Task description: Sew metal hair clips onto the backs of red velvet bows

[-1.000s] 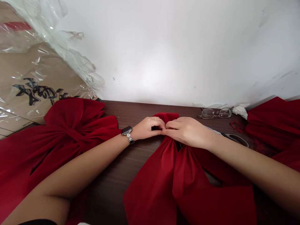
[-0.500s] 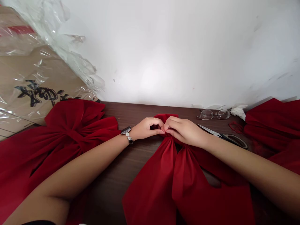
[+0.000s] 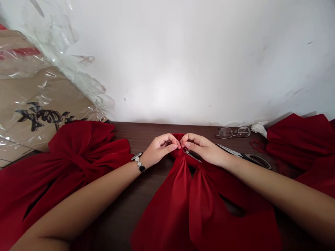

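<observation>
A red fabric bow [image 3: 180,191] lies in front of me, its gathered centre under my fingertips and its two long tails spread toward me. My left hand [image 3: 163,148] is closed in a pinch at the left of the gathered centre. From the other side my right hand [image 3: 200,146] pinches too, its fingertips close to those of the left. Whatever is between the fingers is too small to make out. A thin silvery beaded strip [image 3: 193,156] slants across the red cloth just below my right fingers.
At left lies another red bow [image 3: 81,153], before a plastic-wrapped cardboard box [image 3: 31,87]. Scissors [image 3: 243,155], eyeglasses [image 3: 234,132] and crumpled white tissue [image 3: 259,128] are on the dark wooden table [image 3: 131,130] at right. Beyond them is more red fabric [image 3: 298,139]. A white wall stands behind.
My hands have shifted slightly left, and the fingers are lifted and a little rearranged at the bow's centre. The silvery strip now shows below my right hand. The view has tilted up slightly.
</observation>
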The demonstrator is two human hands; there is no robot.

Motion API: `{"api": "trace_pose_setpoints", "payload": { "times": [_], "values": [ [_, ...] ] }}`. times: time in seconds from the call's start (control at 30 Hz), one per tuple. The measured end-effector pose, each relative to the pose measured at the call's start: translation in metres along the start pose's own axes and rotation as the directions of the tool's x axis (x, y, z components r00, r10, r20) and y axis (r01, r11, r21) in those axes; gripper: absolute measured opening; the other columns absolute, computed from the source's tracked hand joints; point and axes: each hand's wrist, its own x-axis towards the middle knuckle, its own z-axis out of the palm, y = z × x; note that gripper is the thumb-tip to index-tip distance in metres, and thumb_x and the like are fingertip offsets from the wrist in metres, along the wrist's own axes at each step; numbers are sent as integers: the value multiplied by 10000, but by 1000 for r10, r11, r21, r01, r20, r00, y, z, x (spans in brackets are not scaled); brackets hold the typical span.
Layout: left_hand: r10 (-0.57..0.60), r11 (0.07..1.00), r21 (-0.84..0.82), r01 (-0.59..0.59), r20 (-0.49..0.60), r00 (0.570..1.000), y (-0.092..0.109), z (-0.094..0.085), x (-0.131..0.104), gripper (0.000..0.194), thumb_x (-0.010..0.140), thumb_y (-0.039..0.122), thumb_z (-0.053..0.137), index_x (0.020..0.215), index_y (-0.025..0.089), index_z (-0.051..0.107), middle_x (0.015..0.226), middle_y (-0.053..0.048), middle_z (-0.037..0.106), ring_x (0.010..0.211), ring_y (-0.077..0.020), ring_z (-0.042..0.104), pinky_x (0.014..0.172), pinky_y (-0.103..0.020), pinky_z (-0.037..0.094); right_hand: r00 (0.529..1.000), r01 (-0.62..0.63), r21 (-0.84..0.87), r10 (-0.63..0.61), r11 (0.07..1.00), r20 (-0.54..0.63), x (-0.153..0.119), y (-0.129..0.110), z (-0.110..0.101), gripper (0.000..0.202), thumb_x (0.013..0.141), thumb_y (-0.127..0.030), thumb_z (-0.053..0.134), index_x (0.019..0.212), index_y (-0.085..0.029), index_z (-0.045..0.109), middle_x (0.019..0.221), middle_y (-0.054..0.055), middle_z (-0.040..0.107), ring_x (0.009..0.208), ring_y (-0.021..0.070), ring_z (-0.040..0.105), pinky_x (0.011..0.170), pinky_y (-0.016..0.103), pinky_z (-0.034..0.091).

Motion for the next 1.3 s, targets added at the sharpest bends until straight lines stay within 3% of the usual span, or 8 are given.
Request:
{"api": "trace_pose_setpoints", "payload": {
  "times": [0.17, 0.33, 0.53, 0.8, 0.97, 1.17, 1.3],
  "values": [
    [-89, 986, -146, 80, -63, 994, -1, 10, -3, 186, 882, 324, 608, 818, 165, 536, 779, -15, 667, 757, -113, 606, 760, -240, 470, 1000, -23, 106, 23, 994, 0, 0, 1, 1, 245, 952, -403, 464, 874, -174, 500, 831, 14, 529, 736, 119, 472, 726, 249, 408],
    [-222, 931, -328, 161, -161, 962, -6, 22, -1, 169, 852, 306, 643, 814, 167, 553, 733, 8, 647, 722, -108, 582, 739, -234, 451, 999, -10, 139, 14, 990, -29, 0, 1, 1, 259, 945, -417, 486, 858, -174, 506, 849, 23, 550, 789, 133, 502, 778, 267, 410],
    [-320, 853, -470, 228, -125, 939, -5, 24, 1, 190, 799, 298, 698, 781, 142, 591, 738, -5, 622, 685, -94, 517, 689, -214, 411, 995, 45, 183, -27, 982, -98, 0, 8, 0, 235, 942, -399, 512, 868, -176, 506, 871, 25, 565, 799, 129, 522, 803, 274, 428],
    [-302, 811, -549, 202, -97, 948, -10, 22, 4, 170, 826, 284, 674, 795, 126, 617, 769, -3, 584, 674, -79, 476, 684, -204, 397, 986, 138, 166, -120, 976, -117, -1, 3, -1, 211, 954, -374, 505, 872, -180, 501, 953, 54, 581, 851, 139, 538, 812, 285, 441],
    [-286, 819, -535, 209, -65, 956, -10, 23, 4, 243, 843, 323, 650, 716, 132, 572, 697, 9, 534, 648, -88, 466, 666, -216, 385, 988, 132, 92, -123, 987, -89, -3, 8, -1, 198, 988, -364, 431, 899, -188, 453, 890, 21, 532, 626, 88, 396, 600, 233, 370],
    [-251, 899, -388, 204, -75, 965, -9, 25, 2, 213, 848, 301, 645, 738, 142, 556, 693, 20, 540, 662, -86, 454, 674, -214, 361, 994, 95, 71, -91, 993, -61, -5, 16, 1, 224, 999, -391, 388, 887, -198, 403, 796, 0, 503, 687, 106, 455, 639, 240, 381],
    [-244, 941, -259, 215, -81, 966, -7, 25, 0, 173, 853, 286, 635, 779, 146, 565, 697, 22, 568, 673, -87, 476, 695, -217, 373, 995, 67, 59, -63, 996, -72, -3, 23, 0, 251, 992, -415, 396, 863, -200, 379, 731, -23, 478, 600, 89, 404, 580, 226, 351]
  ]
}}
